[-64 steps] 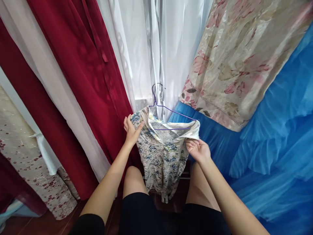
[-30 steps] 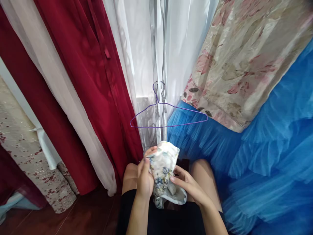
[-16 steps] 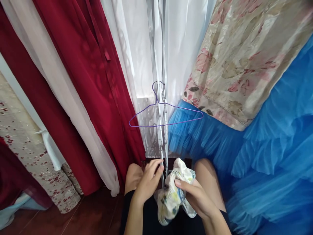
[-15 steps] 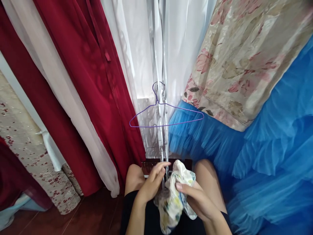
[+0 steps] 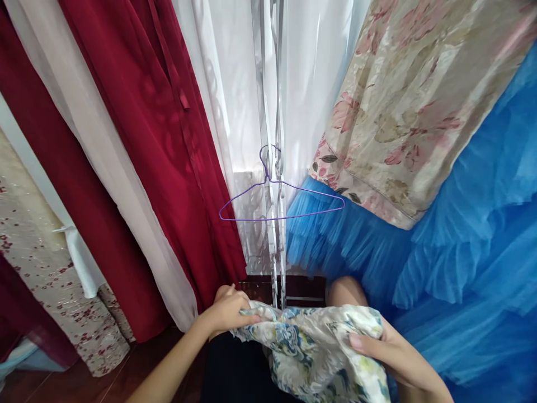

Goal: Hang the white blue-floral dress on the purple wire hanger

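Observation:
A cream garment with blue and yellow flowers [image 5: 312,350] lies spread across my lap at the bottom of the head view. My left hand [image 5: 226,310] pinches its left edge, fingers closed on the cloth. My right hand [image 5: 388,352] grips its right edge with the thumb on top. Above them an empty purple wire hanger [image 5: 281,201] hangs from shiny silver ribbons [image 5: 272,129] in front of a white sheer curtain.
Dark red drapes [image 5: 146,140] and a pale sheer panel [image 5: 96,151] hang at the left. A floral brocade cloth [image 5: 411,101] hangs over blue tulle ruffles [image 5: 461,252] at the right. Spotted beige fabric [image 5: 37,268] stands at the far left on a dark wooden floor [image 5: 84,380].
The flowered garment came off the hanger, was bunched between my hands over my lap, and is now pulled out wide. My hands have moved apart to its two edges. The hanger hangs bare.

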### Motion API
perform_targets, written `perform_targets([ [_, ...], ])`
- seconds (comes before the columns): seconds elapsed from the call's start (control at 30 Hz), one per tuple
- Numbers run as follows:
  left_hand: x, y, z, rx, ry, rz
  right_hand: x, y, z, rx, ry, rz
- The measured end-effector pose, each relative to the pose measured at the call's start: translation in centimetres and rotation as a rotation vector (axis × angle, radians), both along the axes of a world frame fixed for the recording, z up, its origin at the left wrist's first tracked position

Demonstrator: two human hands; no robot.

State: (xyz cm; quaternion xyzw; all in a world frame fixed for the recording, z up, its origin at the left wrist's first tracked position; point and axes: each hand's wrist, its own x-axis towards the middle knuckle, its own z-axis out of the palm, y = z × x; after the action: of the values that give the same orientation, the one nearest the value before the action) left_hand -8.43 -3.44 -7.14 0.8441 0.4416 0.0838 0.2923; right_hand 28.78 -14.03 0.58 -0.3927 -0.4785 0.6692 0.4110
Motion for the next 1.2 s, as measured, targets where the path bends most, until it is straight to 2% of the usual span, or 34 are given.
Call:
perform_targets([
  [0.07, -3.0, 2.1, 1.3, 0.127, 0.112, 0.067, -1.2, 1.0, 0.1, 0.122, -0.155, 0.022],
  [0.13, -5.6, 4.6, 3.0, 0.298, 0.141, 0.119, -2.5, 2.1, -0.1, 0.234, -0.272, 0.064],
  [0.27, -9.1, 9.7, 6.9, 0.483, 0.016, 0.254, -5.5, 4.3, -1.1, 0.37, -0.333, 0.121],
  [0.4, -10.2, 13.9, 11.0, 0.538, -0.151, 0.307, -7.9, 6.4, -1.4, 0.479, -0.313, 0.049],
  [0.5, -9.5, 15.6, 13.3, 0.542, -0.223, 0.321, -8.8, 7.7, -0.9, 0.515, -0.267, -0.014],
  [0.6, -7.6, 15.8, 14.4, 0.489, -0.381, 0.302, -9.0, 8.1, -0.8, 0.479, -0.192, -0.058],
  [0.73, -5.2, 15.0, 15.0, 0.184, -0.729, 0.313, -8.3, 7.8, -1.5, 0.421, -0.141, -0.098],
  [0.83, -4.7, 14.3, 15.4, 0.063, -0.791, 0.319, -7.1, 7.8, -2.2, 0.422, -0.164, -0.165],
  [0.9, -4.9, 13.9, 15.8, 0.02, -0.804, 0.31, -6.4, 8.2, -2.5, 0.425, -0.172, -0.255],
  [1.0, -5.3, 13.3, 16.5, -0.01, -0.83, 0.316, -5.4, 9.6, -2.4, 0.433, -0.167, -0.476],
  [1.1, -5.5, 12.6, 17.2, 0.016, -0.851, 0.348, -4.3, 11.9, -1.1, 0.513, -0.157, -0.64],
  [1.2, -5.2, 11.8, 17.9, 0.023, -0.859, 0.365, -2.3, 14.8, 1.9, 0.622, -0.192, -0.7],
])
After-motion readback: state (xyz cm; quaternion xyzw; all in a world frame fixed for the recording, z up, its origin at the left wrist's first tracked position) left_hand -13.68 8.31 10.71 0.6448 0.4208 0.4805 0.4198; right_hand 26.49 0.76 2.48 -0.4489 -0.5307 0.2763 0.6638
